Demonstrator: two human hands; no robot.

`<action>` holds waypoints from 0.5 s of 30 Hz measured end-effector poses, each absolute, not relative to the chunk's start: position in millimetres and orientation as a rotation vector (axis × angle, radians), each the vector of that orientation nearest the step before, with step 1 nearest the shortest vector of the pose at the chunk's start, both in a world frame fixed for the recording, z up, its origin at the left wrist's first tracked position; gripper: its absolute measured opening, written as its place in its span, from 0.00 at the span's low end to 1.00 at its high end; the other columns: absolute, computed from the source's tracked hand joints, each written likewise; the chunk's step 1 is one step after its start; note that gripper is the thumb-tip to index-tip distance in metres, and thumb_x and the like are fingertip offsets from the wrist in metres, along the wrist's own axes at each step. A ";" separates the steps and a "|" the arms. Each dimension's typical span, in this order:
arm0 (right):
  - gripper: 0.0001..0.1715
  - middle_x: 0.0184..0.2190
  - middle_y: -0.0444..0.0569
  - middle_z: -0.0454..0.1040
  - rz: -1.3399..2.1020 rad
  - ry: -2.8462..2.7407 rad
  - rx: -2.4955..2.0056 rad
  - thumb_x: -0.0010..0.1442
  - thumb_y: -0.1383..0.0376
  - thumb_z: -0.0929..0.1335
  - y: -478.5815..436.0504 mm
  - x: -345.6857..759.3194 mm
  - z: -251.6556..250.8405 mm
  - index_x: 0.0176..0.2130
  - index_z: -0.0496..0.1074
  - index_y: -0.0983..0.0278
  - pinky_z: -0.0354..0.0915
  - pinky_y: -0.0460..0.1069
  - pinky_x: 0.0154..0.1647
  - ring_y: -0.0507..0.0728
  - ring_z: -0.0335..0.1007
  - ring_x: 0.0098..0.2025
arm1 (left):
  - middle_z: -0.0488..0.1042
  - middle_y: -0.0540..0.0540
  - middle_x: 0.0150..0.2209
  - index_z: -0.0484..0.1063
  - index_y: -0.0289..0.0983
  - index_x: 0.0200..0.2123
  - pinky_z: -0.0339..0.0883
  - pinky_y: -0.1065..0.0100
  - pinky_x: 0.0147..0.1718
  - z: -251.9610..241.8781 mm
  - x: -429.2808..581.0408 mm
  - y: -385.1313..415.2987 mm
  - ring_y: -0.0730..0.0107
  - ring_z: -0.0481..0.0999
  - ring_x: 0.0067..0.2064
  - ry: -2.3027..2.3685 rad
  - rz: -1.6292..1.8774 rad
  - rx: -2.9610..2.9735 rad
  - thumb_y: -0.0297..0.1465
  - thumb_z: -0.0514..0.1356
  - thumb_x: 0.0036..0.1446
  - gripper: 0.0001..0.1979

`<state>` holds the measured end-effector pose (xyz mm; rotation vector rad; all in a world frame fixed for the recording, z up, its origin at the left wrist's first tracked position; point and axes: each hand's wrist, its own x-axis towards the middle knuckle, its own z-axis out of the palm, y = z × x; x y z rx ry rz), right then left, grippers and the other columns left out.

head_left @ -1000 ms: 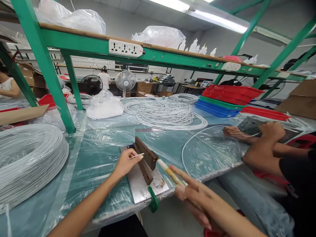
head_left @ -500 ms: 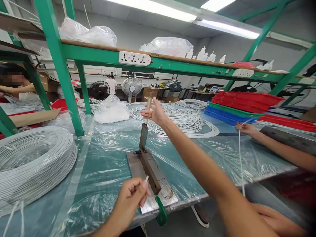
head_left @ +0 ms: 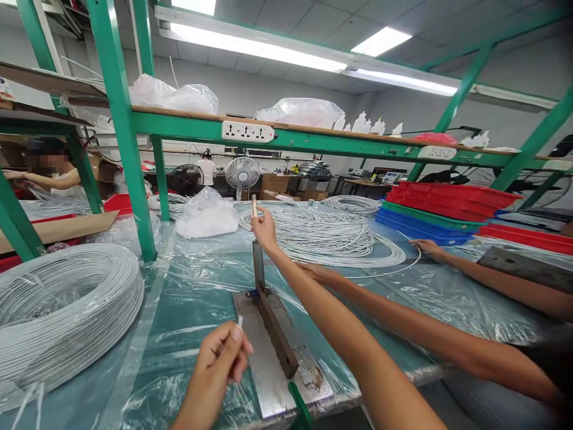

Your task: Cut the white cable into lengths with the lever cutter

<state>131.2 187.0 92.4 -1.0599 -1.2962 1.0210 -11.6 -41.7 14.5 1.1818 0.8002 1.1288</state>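
Observation:
My left hand (head_left: 220,358) is closed in a pinch on the end of a thin white cable (head_left: 240,321), left of a hand-lever press (head_left: 275,334). The cable's tip sticks up past my thumb; its lower part is hidden by the hand. Beyond the press base, my right hand (head_left: 265,229) is wrapped round the lever's handle (head_left: 255,206), whose top end shows above my fingers. The lever stands upright. A metal base plate (head_left: 264,394) carries the press, and a green clamp handle (head_left: 299,403) is at the table's front edge.
A co-worker's arms reach in from the right; one hand (head_left: 427,248) holds white cable, the other (head_left: 316,273) is beside my forearm. Coiled cable (head_left: 331,233) lies behind, a large coil (head_left: 89,310) at left. Stacked trays (head_left: 447,203) stand right; a green shelf frame (head_left: 123,131) rises left.
My right hand, with fingers spread beside the lever's handle before, has closed round it. My left hand has shifted slightly left with the cable. A co-worker's second arm has reached across the table.

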 end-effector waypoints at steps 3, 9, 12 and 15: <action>0.17 0.20 0.37 0.64 1.150 -1.546 -0.964 0.62 0.70 0.62 124.1 123.6 72.0 0.51 0.65 0.65 0.59 0.40 0.19 0.47 0.58 0.17 | 0.55 0.55 0.15 0.66 0.34 0.26 0.46 0.77 0.21 42.2 -23.5 -38.7 0.80 0.50 0.20 0.829 1.379 1.061 0.54 0.58 0.53 0.26; 0.26 0.27 0.43 0.68 1.810 -2.174 -0.568 0.47 0.55 0.74 -12.8 106.6 14.7 0.39 0.67 0.67 0.59 0.40 0.18 0.48 0.64 0.20 | 0.50 0.57 0.15 0.65 0.36 0.26 0.50 0.78 0.19 76.8 -14.9 -40.5 0.79 0.46 0.19 0.652 1.647 0.900 0.48 0.61 0.53 0.21; 0.35 0.23 0.44 0.65 1.883 -2.056 -0.470 0.52 0.37 0.64 -42.0 99.9 4.6 0.29 0.65 0.68 0.59 0.39 0.20 0.46 0.61 0.20 | 0.53 0.56 0.15 0.66 0.37 0.26 0.50 0.78 0.17 80.8 -4.4 -43.7 0.79 0.49 0.18 0.605 1.622 0.923 0.47 0.59 0.56 0.19; 0.39 0.20 0.45 0.64 1.885 -1.819 -0.538 0.56 0.36 0.59 -47.9 107.6 11.0 0.27 0.66 0.69 0.58 0.40 0.20 0.46 0.60 0.18 | 0.68 0.51 0.23 0.72 0.38 0.36 0.62 0.76 0.27 82.1 -8.1 -46.3 0.75 0.66 0.26 0.711 1.505 1.184 0.47 0.55 0.59 0.17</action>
